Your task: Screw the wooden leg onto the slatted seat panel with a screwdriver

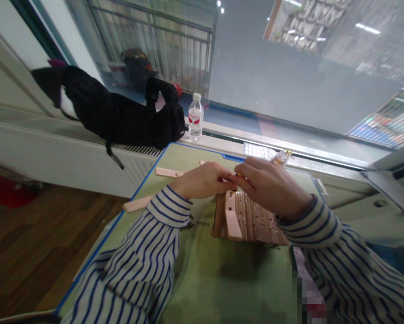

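My left hand [207,179] and my right hand [269,184] meet above a brown corrugated block [259,220] dotted with small pale specks. The fingers of my right hand pinch a small yellow-and-black piece [234,191], mostly hidden by the fingertips. My left hand is closed too, its fingertips pressed together beside the same spot; what they hold is covered. Directly below lies a pale wooden strip [233,220] with dark holes, resting along the left side of the block.
More wooden strips [139,204] lie at the left on the green, blue-edged table [202,274]. Along the windowsill are a black bag [121,114], a water bottle [195,119] and a clear container with yellow [282,157]. A white radiator [87,155] stands behind the table.
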The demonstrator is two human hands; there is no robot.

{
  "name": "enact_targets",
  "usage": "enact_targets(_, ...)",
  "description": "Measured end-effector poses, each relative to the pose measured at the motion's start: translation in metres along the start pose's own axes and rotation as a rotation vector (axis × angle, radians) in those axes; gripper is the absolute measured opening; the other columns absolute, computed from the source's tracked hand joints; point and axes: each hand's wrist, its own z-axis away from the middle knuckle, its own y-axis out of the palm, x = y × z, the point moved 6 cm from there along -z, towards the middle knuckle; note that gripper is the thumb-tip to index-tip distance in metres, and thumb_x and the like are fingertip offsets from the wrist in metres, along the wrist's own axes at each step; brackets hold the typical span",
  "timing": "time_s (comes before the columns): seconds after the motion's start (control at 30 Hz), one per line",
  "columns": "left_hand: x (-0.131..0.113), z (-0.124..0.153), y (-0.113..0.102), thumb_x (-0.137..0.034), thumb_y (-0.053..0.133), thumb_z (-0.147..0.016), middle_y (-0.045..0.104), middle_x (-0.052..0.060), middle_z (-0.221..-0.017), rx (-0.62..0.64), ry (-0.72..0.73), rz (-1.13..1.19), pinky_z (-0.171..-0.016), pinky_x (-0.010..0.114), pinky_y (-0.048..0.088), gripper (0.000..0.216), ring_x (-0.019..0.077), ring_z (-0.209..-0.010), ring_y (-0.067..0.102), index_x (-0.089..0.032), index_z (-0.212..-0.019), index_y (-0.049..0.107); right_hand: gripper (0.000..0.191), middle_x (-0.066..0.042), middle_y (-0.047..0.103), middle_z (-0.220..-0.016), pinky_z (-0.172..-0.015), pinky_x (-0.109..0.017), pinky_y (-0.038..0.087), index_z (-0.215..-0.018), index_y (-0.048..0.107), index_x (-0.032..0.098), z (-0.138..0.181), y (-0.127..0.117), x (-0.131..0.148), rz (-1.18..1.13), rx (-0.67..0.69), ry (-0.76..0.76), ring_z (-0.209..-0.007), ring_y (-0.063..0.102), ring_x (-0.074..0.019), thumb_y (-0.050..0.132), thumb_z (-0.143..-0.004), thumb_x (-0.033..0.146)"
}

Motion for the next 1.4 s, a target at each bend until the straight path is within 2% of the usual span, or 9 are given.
enact_targets(0.1,0.002,0.000,-0.002,-0.040,0.058,-0.078,0.052,-0.003,-0.058,-0.043,-0.031,-0.036,-0.054,0.022,0.027,0.028,0.0098,-0.058,0.043,-0.017,-0.083,0.073,0.032,-0.005,0.055,-0.080,-0.058,-0.028,0.026,-0.083,0.059,0.015,-0.001,-0.001,0.002,0.019,0.006,0.013,-0.068,0.045,-0.0123,0.035,-0.095,0.033)
enact_targets(0.2,0.001,-0.001,-0.004,-0.042,0.059,-0.077,0.051,-0.002,-0.056,-0.065,-0.029,-0.085,-0.054,0.022,0.026,0.031,0.0106,-0.060,0.045,-0.015,-0.075,0.072,0.032,-0.005,0.056,-0.082,-0.057,-0.028,0.027,-0.086,0.059,0.015,-0.002,-0.003,0.003,0.036,0.015,0.039,-0.068,0.046,-0.0129,0.034,-0.095,0.033)
enact_targets(0.37,0.002,-0.002,-0.004,-0.044,0.058,-0.079,0.054,-0.002,-0.055,-0.083,-0.031,-0.110,-0.054,0.022,0.027,0.033,0.0106,-0.059,0.046,-0.015,-0.075,0.073,0.029,-0.006,0.059,-0.092,-0.063,-0.027,0.032,-0.102,0.058,0.016,0.000,-0.007,0.003,-0.076,0.068,0.014,-0.079,0.052,-0.0143,0.038,-0.093,0.036)
enact_targets(0.5,0.005,-0.002,-0.001,-0.041,0.059,-0.079,0.058,-0.002,-0.060,-0.055,-0.024,-0.045,-0.057,0.022,0.030,0.030,0.0117,-0.062,0.049,-0.016,-0.082,0.074,0.025,-0.005,0.058,-0.090,-0.068,-0.027,0.035,-0.097,0.060,0.017,0.001,-0.003,0.002,-0.125,0.107,-0.025,-0.082,0.053,-0.0142,0.037,-0.093,0.029)
enact_targets(0.67,0.009,-0.002,0.002,-0.037,0.057,-0.080,0.055,-0.004,-0.060,-0.019,-0.022,0.039,-0.056,0.022,0.030,0.026,0.0114,-0.062,0.048,-0.017,-0.086,0.073,0.023,-0.005,0.056,-0.085,-0.068,-0.027,0.034,-0.093,0.060,0.015,0.001,0.002,0.001,-0.101,0.055,-0.033,-0.077,0.050,-0.0135,0.039,-0.092,0.025)
enact_targets(0.9,0.005,-0.001,0.003,-0.035,0.050,-0.083,0.049,-0.004,-0.055,0.052,0.015,0.075,-0.052,0.021,0.027,0.031,0.0086,-0.054,0.042,-0.013,-0.071,0.068,0.028,-0.005,0.054,-0.082,-0.062,-0.027,0.031,-0.090,0.061,0.014,0.000,0.003,-0.001,-0.057,-0.028,0.022,-0.073,0.047,-0.0134,0.038,-0.093,0.030)
enact_targets(1.1,0.006,-0.003,0.001,-0.042,0.057,-0.079,0.058,-0.002,-0.060,-0.032,-0.029,-0.030,-0.056,0.022,0.031,0.030,0.0111,-0.060,0.048,-0.017,-0.082,0.073,0.033,-0.006,0.056,-0.085,-0.061,-0.027,0.031,-0.093,0.061,0.013,0.001,0.004,-0.003,-0.040,-0.025,0.066,-0.072,0.048,-0.0134,0.035,-0.095,0.033)
enact_targets(1.2,0.003,-0.005,0.001,-0.037,0.060,-0.078,0.065,0.000,-0.067,-0.070,-0.014,-0.038,-0.061,0.023,0.034,0.025,0.0128,-0.066,0.053,-0.018,-0.089,0.074,0.035,-0.007,0.057,-0.087,-0.061,-0.027,0.031,-0.095,0.061,0.014,0.001,0.002,-0.006,-0.035,-0.003,0.096,-0.073,0.049,-0.0137,0.034,-0.095,0.035)
enact_targets(1.4,0.009,-0.004,0.001,-0.036,0.060,-0.079,0.066,0.001,-0.065,-0.075,-0.041,-0.059,-0.056,0.022,0.031,0.024,0.0118,-0.062,0.052,-0.018,-0.087,0.074,0.033,-0.007,0.061,-0.092,-0.063,-0.027,0.033,-0.103,0.060,0.018,-0.003,-0.001,-0.005,-0.072,0.086,0.079,-0.079,0.054,-0.0149,0.036,-0.094,0.039)
